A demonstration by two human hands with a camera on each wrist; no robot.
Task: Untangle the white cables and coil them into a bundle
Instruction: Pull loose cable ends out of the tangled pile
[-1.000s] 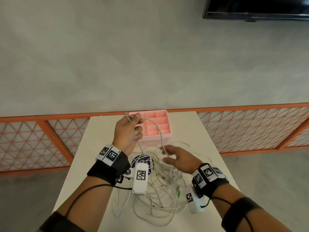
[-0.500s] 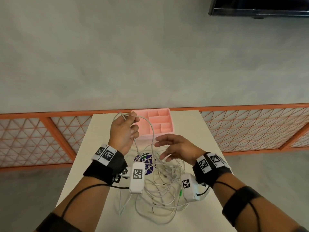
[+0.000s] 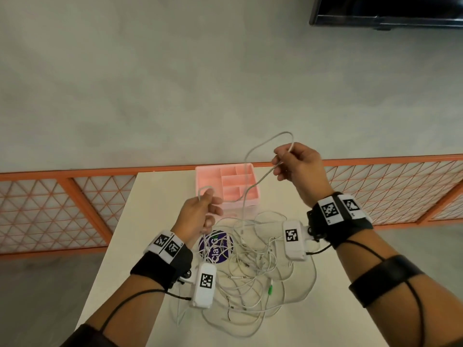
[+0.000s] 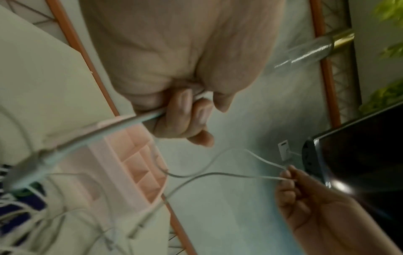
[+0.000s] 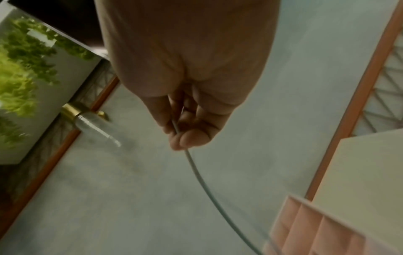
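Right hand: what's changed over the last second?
The right hand rose from open above the tangle, pinched the white cable and lifted it right, above the pink organizer. The left hand still grips its cable end; tangle still on the table.

both wrists wear a black band with white square code tags, left wrist band (image 3: 165, 256) and right wrist band (image 3: 338, 219). a white camera box (image 3: 204, 285) with one code tag hangs under each wrist. thin black cables run to black straps on the forearms.
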